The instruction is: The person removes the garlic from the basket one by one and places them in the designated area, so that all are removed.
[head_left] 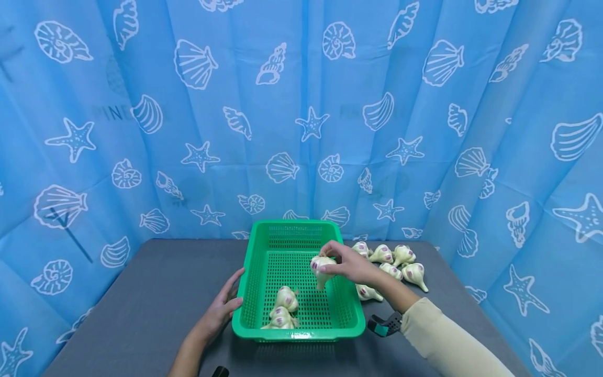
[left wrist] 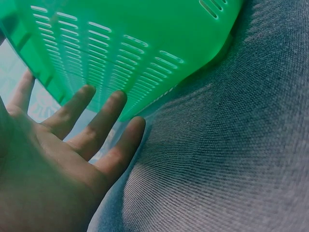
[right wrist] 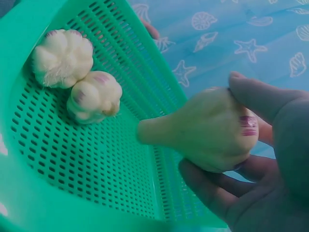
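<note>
A green plastic basket (head_left: 299, 333) with slotted walls stands on the table. Over its right half, my right hand (head_left: 350, 264) grips a garlic bulb (head_left: 320, 266) between thumb and fingers, its stem pointing down toward the basket floor. The right wrist view shows this garlic bulb (right wrist: 212, 130) off the basket's bottom. Two more garlic bulbs (head_left: 286, 299) lie inside at the near left, side by side. My left hand (head_left: 219, 312) rests against the basket's left side, fingers straight and spread along the slotted wall (left wrist: 111, 53) in the left wrist view.
Several garlic bulbs (head_left: 390, 270) lie on the table right of the basket, one partly hidden by my right arm. A black and teal strap (head_left: 385, 325) is near my right wrist. Grey cloth covers the table (head_left: 155, 293); a blue shell-print curtain (head_left: 301, 157) hangs behind.
</note>
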